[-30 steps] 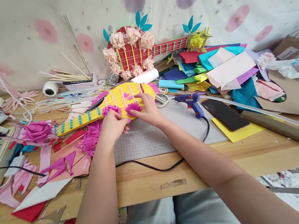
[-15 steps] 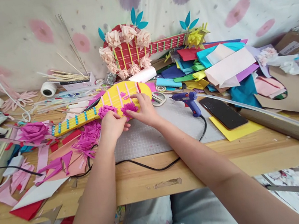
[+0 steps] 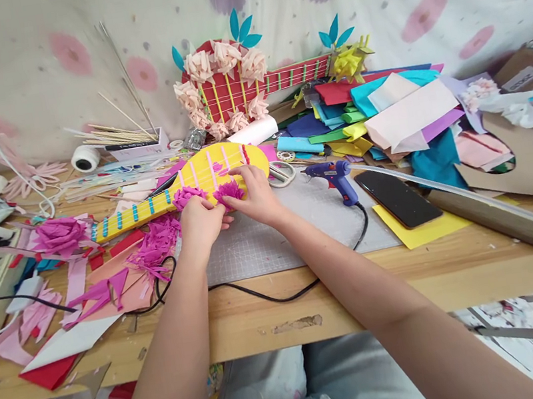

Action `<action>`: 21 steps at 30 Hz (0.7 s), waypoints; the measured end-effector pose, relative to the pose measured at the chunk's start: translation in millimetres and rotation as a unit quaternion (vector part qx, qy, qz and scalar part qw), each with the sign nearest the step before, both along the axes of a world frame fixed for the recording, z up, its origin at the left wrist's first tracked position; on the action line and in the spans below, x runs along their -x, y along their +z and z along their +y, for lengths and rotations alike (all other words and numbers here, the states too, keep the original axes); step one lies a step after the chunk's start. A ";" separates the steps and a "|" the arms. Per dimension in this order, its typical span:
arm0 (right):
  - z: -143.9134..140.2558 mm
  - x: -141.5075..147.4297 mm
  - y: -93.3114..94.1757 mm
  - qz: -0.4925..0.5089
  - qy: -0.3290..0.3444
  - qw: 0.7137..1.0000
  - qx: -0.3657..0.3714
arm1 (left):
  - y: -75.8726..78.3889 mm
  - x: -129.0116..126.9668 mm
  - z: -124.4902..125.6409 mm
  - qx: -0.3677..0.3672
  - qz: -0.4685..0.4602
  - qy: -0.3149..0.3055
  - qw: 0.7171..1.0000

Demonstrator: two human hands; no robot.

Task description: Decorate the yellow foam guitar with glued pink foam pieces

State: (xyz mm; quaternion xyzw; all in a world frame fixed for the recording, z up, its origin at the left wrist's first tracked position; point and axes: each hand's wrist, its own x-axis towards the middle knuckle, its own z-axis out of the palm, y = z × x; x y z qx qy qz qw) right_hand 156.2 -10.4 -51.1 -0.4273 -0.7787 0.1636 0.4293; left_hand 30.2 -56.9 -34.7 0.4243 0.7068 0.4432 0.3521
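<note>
A yellow paper guitar (image 3: 201,172) with pink strings and blue frets lies on the wooden table (image 3: 274,313), its neck pointing left. Two magenta paper flowers sit on the lower edge of its body. My left hand (image 3: 200,225) rests by the left flower (image 3: 185,197), with its fingertips at the right flower (image 3: 227,191). My right hand (image 3: 256,194) presses on that right flower from the other side. Both hands pinch it against the guitar body.
A blue glue gun (image 3: 335,178) and a black phone (image 3: 396,196) lie right of my hands on a grey cutting mat (image 3: 273,242). Scissors (image 3: 281,171), a stack of coloured paper (image 3: 374,115), a red paper guitar (image 3: 239,89) and pink scraps (image 3: 108,285) crowd the table.
My hands and the yellow guitar sit slightly lower left in view as the camera shifted. Both hands stay pressed on the right magenta flower.
</note>
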 end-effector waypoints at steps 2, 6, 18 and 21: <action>-0.3 0.1 -0.1 0.001 0.000 1.000 -0.001 | 1.3 -0.7 -0.2 0.000 -0.008 0.004 1.000; -0.1 0.3 -1.0 0.000 -0.001 1.000 0.001 | 1.8 -2.1 -0.4 -0.007 -0.033 0.002 0.999; 1.3 -1.0 -2.6 -0.001 0.008 1.000 0.001 | 17.4 -5.6 -5.8 0.017 -0.107 -0.045 0.993; 1.4 -1.6 -2.5 -0.004 0.009 1.000 0.002 | 19.8 -4.6 -6.5 0.024 -0.114 -0.048 0.992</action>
